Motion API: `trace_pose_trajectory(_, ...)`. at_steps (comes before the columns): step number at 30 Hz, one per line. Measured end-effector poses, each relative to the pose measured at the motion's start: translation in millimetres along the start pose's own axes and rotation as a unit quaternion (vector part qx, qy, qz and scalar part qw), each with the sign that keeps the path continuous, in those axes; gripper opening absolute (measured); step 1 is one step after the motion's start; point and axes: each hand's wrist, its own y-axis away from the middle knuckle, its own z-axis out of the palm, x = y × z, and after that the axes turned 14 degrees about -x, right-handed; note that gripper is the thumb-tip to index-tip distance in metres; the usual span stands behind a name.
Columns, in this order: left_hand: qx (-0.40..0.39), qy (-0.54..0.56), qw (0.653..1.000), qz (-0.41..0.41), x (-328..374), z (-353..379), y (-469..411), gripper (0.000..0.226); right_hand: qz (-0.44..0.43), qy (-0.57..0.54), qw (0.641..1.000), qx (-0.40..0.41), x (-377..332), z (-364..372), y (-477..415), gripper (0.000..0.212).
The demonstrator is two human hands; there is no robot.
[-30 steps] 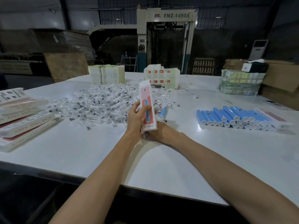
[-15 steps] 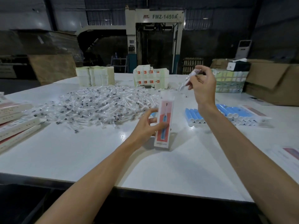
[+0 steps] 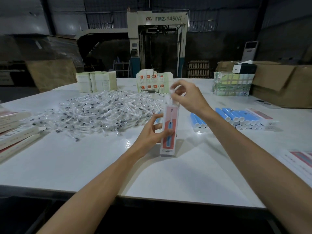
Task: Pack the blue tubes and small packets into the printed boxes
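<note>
Left hand [image 3: 152, 131] grips tall slim printed box [image 3: 169, 132] upright on glossy white table [image 3: 84, 162], right hand [image 3: 187, 97] pinches clear packet [image 3: 172, 93] at box's open top, cylindrical blue tubes [image 3: 236, 117] lie right of box.

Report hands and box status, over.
Left hand grips printed box, upright on table. Right hand pinches small packet at its open top. Nothing blocking.

I see a smooth, glossy white table [image 3: 76, 166] that throws back the lamps. The heap of small packets [image 3: 101, 112] at far left is clear, crinkled plastic film. The blue tubes [image 3: 231, 114] on the right look like slick plastic. The printed box [image 3: 169, 132] is smooth card; the far-right cartons [image 3: 278, 81] are matt brown cardboard.
</note>
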Motion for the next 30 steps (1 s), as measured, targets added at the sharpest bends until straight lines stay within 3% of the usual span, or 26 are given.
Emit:
trace_pose_trajectory(3, -0.004, 0.002, 1.000, 0.002, -0.9, -1.2, -0.1, 0.053, 0.008, 0.042, 0.997, -0.065, 0.9, 2.2, 3.0, 0.014)
trace_pose_trajectory(7, -0.001, 0.000, 1.000, -0.008, -0.4, -0.4, 0.5, 0.060, 0.018, 0.090, 0.993, -0.074, 10.3, 6.0, 7.0, 0.019)
trace_pose_trajectory(13, 0.006, 0.005, 1.000, -0.014, 1.3, -2.2, 3.0, 0.059, 0.025, -0.072, 0.994, 0.079, 32.3, 28.7, 34.9, 0.028)
trace_pose_trajectory(17, 0.003, 0.014, 1.000, -0.001, 0.7, 0.2, 1.8, 0.058, 0.018, -0.190, 0.982, 0.004, 39.4, 52.7, 58.8, 0.046)
trace_pose_trajectory(20, 0.007, 0.007, 1.000, -0.010, 5.3, 1.6, 1.6, 0.068, -0.030, -0.245, 0.969, 0.009, 39.0, 60.0, 64.2, 0.051)
trace_pose_trajectory(25, 0.066, 0.001, 0.996, 0.055, 18.4, 2.1, 1.8, 0.079, -0.038, -0.273, 0.961, 0.000, 38.4, 55.0, 67.3, 0.050)
trace_pose_trajectory(30, 0.063, -0.022, 0.993, 0.095, 24.1, 0.5, 4.7, 0.070, -0.037, -0.281, 0.959, -0.018, 36.7, 54.4, 70.5, 0.049)
